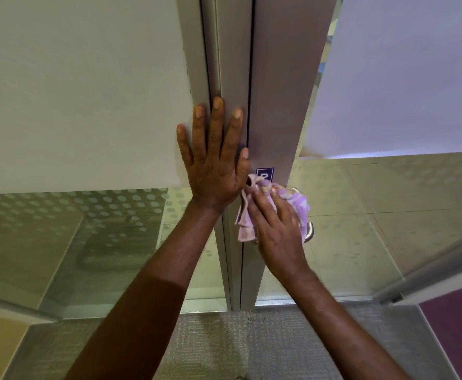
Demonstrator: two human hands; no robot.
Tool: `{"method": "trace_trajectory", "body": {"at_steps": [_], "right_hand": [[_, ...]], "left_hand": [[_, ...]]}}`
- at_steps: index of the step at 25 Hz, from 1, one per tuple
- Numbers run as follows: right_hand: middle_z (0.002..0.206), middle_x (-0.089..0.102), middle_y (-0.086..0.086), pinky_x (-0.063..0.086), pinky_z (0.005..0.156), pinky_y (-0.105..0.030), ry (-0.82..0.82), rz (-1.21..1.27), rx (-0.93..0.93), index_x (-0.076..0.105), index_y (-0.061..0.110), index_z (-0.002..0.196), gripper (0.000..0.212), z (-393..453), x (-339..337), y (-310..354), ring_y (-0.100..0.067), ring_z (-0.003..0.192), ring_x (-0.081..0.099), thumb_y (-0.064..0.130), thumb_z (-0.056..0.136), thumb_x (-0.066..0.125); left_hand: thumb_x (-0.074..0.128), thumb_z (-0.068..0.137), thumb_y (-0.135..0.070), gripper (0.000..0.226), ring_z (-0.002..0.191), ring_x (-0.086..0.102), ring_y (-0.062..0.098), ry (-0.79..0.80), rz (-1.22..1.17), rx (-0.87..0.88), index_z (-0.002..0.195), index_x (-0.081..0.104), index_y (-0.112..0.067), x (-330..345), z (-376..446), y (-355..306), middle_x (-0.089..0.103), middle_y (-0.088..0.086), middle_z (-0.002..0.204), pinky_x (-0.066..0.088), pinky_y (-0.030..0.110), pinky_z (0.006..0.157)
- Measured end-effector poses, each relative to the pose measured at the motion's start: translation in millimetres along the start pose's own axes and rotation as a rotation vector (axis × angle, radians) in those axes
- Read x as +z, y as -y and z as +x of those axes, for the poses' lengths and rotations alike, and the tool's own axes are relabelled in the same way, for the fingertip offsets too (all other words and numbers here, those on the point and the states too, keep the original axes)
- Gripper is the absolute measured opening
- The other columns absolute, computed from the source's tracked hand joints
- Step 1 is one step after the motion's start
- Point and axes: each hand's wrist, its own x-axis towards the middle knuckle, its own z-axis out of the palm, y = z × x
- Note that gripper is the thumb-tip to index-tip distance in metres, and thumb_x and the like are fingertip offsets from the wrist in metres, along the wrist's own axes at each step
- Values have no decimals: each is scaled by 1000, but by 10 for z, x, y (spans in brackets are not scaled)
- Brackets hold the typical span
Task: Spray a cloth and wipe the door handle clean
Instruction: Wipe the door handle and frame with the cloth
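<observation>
Head view: the door handle (pixel 309 232) is a curved metal lever on the grey door stile (pixel 273 105), and most of it is hidden under cloth and hand. Only its rounded end shows, poking out just to the right of the wrist side of the right hand (pixel 278 226), along with a short arc of metal above the fingers. The cloth (pixel 245 223), lilac with pale spots and a cream edge, is bunched over the handle; 1 loose flap hangs down to the left of the handle, against the dark seam between the stile and the door frame (pixel 224 64). The right hand lies over the cloth with its fingers curled around it, pressing it onto the handle.

Just above the handle, a small dark blue label (pixel 265 174) with a white letter sits on the stile, its lower part covered by the cloth. To the upper left of the handle, the left hand (pixel 214 160) is spread flat, 4 fingers pointing up along the frame and the thumb reaching across the seam towards the label. It holds nothing.

Frosted glass panels with dot patterns stand on both sides of the handle. Below the handle, grey carpet (pixel 219 344) covers the floor.
</observation>
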Motion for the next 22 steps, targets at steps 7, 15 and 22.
{"method": "trace_trajectory", "body": {"at_steps": [7, 15, 22], "right_hand": [[150, 60, -4, 51, 104, -47, 136, 338, -9, 73, 14, 129, 61, -277, -377, -178, -31, 137, 56, -15, 76, 68], [92, 76, -17, 59, 62, -50, -18, 1769, 904, 74, 16, 105, 37, -524, -1056, -206, -40, 73, 73, 1, 77, 55], [108, 73, -18, 47, 91, -45, 134, 2067, 1063, 73, 8, 113, 42, -790, -1168, -383, -39, 98, 63, 11, 73, 59]], "left_hand": [[37, 112, -39, 57, 165, -14, 18, 65, -35, -45, 164, 30, -17, -102, 49, -50, 27, 15, 168, -6, 51, 134], [40, 111, -36, 55, 164, 19, 36, 129, -216, -238, 162, 43, -14, -593, -70, -553, 28, 17, 173, 11, 59, 133], [47, 106, -62, 54, 119, 69, 6, 714, -1079, -1028, 133, 70, -21, -988, -578, -1181, 75, -1, 129, 55, 39, 104]]}}
